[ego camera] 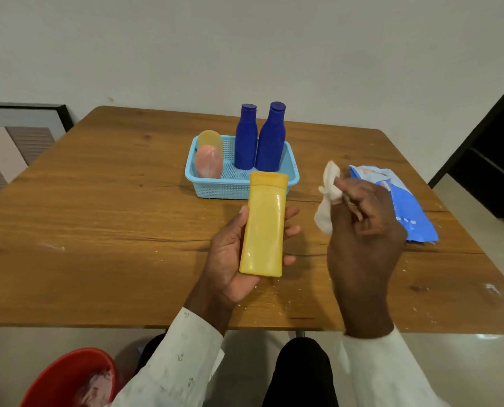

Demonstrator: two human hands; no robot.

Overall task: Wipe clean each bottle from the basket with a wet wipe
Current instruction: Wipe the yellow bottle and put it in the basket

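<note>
My left hand [230, 259] grips a flat yellow bottle [264, 227] above the table, cap pointing away toward the basket. My right hand [362, 239] is raised to the right of it and pinches a crumpled white wet wipe [328, 195], apart from the bottle. The light blue basket [239, 189] stands behind, holding two upright dark blue bottles [246, 139] [271, 142] and, at its left end, a pink bottle [209, 161] with a pale yellow one [211, 139] behind it.
A blue wet wipe packet [406, 207] lies on the wooden table [112, 215] to the right of my right hand. A red bin [65, 377] with used wipes sits on the floor at lower left. White crumbs speckle the table's near edge.
</note>
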